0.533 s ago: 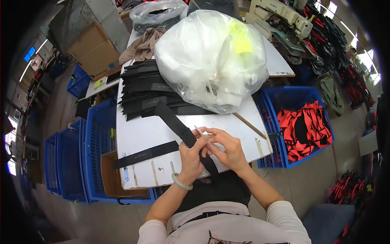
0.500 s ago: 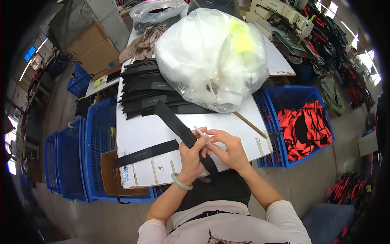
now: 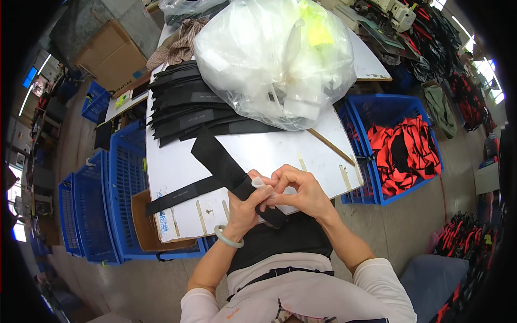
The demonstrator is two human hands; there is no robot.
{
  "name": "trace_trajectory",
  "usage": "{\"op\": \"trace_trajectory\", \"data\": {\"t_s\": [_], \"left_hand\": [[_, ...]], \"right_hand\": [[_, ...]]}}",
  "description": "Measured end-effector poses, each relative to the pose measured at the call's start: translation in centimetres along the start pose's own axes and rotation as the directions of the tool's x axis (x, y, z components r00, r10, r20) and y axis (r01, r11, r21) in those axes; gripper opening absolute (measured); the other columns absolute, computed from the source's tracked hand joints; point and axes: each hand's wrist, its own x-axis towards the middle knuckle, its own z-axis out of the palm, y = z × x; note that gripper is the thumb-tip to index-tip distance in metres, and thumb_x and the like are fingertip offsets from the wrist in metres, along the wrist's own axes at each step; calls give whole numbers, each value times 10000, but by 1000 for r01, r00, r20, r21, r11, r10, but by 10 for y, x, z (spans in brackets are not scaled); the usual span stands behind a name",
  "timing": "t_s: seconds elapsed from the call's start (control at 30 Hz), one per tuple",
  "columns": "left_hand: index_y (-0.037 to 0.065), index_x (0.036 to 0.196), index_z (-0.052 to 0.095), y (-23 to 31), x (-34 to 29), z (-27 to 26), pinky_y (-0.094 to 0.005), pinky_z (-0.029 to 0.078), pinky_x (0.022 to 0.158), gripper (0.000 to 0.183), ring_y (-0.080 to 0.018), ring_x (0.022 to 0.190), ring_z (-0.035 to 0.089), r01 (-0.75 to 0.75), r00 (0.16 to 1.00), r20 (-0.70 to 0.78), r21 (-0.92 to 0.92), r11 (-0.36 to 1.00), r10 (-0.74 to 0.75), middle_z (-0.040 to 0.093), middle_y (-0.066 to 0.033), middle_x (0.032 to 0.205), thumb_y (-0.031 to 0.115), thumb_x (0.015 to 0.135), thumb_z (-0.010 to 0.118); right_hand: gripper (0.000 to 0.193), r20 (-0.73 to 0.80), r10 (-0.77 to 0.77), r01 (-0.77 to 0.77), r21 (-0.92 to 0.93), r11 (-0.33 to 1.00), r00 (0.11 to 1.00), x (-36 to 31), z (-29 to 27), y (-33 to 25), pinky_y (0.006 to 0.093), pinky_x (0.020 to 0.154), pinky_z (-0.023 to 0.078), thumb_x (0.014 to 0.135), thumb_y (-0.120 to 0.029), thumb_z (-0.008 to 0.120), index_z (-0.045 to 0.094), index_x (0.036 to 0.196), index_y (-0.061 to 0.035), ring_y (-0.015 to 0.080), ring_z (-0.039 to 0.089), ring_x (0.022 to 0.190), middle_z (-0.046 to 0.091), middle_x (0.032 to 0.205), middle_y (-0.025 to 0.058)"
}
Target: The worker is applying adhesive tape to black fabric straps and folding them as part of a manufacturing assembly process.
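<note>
My left hand (image 3: 245, 209) is closed around a wide black fabric strap (image 3: 214, 157) near the table's front edge. The strap's far end angles up and left; its near end hangs below my fingers. A small, thin white piece (image 3: 259, 182) sticks up by my left thumb. Pressed close to it, my right hand (image 3: 302, 192) has thumb and fingers pinched together; what lies between them is mostly hidden, though a whitish bit shows. Another black strap (image 3: 180, 198) lies flat on the white table (image 3: 258, 151), running left to its edge.
A big clear plastic bag of white pieces (image 3: 269, 59) sits on the table. Beside it lies a stack of black straps (image 3: 188, 102). Blue crates (image 3: 126, 185) flank the left; a blue crate (image 3: 371, 161) with red-black pieces stands right. A thin brown stick (image 3: 331, 146) lies rightward.
The view has shifted, so the table sits higher and farther left. The white piece, upright and long before, now looks shorter and folded by my left thumb. Both hands remain together at the strap.
</note>
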Motion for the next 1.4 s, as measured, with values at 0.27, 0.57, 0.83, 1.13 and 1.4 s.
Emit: {"op": "trace_trajectory", "data": {"t_s": [0.27,0.57,0.83,1.13,1.4], "left_hand": [[-36,920,659,-1,0,-5,-218,451,527,115,-86,552,500,28,999,39,-41,999,-26,592,-56,742,55,850,648],[31,839,602,5,19,-17,-244,400,484,300,-91,491,414,25,958,-218,-582,813,-186,491,-14,651,308,951,633],[99,782,575,11,22,-18,-246,350,465,339,-76,445,358,42,940,-249,-591,806,-231,440,21,615,395,916,670],[78,854,581,10,19,0,-266,374,473,327,-97,455,378,-89,945,-305,-590,802,-120,460,8,650,388,949,619],[44,835,577,13,17,-11,-248,324,432,375,-96,441,344,-117,955,-287,-602,790,-77,450,-19,641,389,981,555]], "right_hand": [[213,-147,94,-73,142,987,985,-4,19,-2,214,638,433,781,-68,789,624,901,-4,72,567,709,614,781,14],[151,-177,137,-119,109,987,975,-5,17,-14,203,658,465,770,0,769,651,862,13,93,590,708,612,762,22],[172,-19,60,-63,-375,925,998,-15,14,-24,264,556,434,739,-66,778,655,849,-17,116,519,613,571,713,42],[196,-219,-196,44,-553,832,956,-19,44,-19,259,493,384,738,-56,775,585,763,-15,106,490,580,543,685,40],[234,-80,-153,87,-533,841,985,-22,29,-31,245,528,411,738,-63,797,570,776,-19,110,512,624,571,834,55]]}}
